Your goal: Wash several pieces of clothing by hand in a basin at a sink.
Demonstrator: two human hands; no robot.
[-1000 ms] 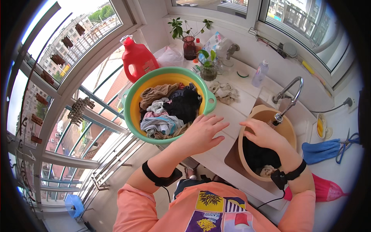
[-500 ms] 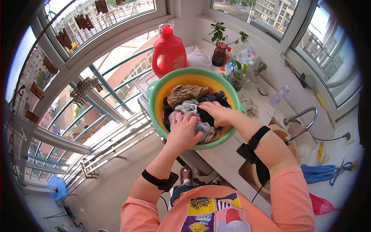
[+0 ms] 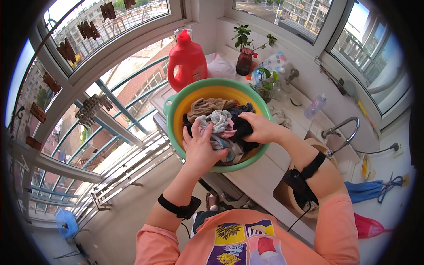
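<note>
The white counter (image 3: pixel 258 173) runs along the windows, and the big green-and-yellow basin (image 3: pixel 216 82) is at its left end, near rim poking out over the front edge. Toward the right end there's a tan tub (image 3: pixel 314 148) sitting in the sink, partly blocked by the forearm. The pile of clothes (image 3: pixel 225 128) is all inside the green-and-yellow basin, and a red jug (image 3: pixel 194 62) stands behind it by the counter's left edge. As for the hands: the left hand (image 3: pixel 201 148) has its fingers spread over the near-left side of the pile, while the right hand (image 3: pixel 263 128) curves around the dark stuff on the right — can't tell if it's actually gripping or just resting there. I'd bet everything in there is soft and floppy, nothing fragile, each piece light alone but a fair weight by the armful, heavier if wet (can't tell). The brown garment (image 3: pixel 207 108) and black garment (image 3: pixel 243 128) look best grabbed by a fat fold with the whole hand. The pale grey cloth (image 3: pixel 218 121) on top is already bunched — pinch its crest. The little pink cloth (image 3: pixel 227 132) is tucked between neighbours, so it'd probably snag; hold the exposed edge.
</note>
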